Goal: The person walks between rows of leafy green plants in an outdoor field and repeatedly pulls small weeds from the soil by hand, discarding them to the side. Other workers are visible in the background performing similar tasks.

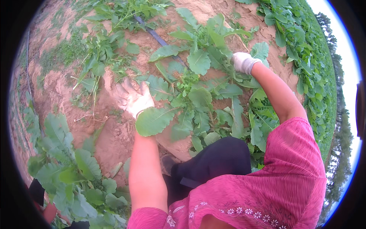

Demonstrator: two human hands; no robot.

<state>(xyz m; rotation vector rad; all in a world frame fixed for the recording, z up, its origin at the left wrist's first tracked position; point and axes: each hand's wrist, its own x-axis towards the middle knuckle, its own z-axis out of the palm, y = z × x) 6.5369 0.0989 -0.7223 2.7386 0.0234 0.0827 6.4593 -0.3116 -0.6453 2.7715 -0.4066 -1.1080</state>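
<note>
My left hand (133, 97), in a pale, soil-stained glove, is open with its fingers spread low over the reddish soil. A broad green leaf (154, 121) overlaps its wrist. Further right, my right hand (243, 62), in a white knitted glove, is closed at the edge of a large leafy plant (199, 61); what its fingers hold is hidden. More lobed leaves (200, 97) of the plants spread between my two hands. Just beyond my left hand lie thin-stemmed weeds (95, 89), some with bare roots showing.
A dark drip hose (156, 36) runs across the soil under the plants. Another thin line (28, 72) lies at the far left. Dense leafy rows (305, 49) grow on the right. At the lower left, beside a big leafy plant (72, 164), part of another person (49, 212) shows.
</note>
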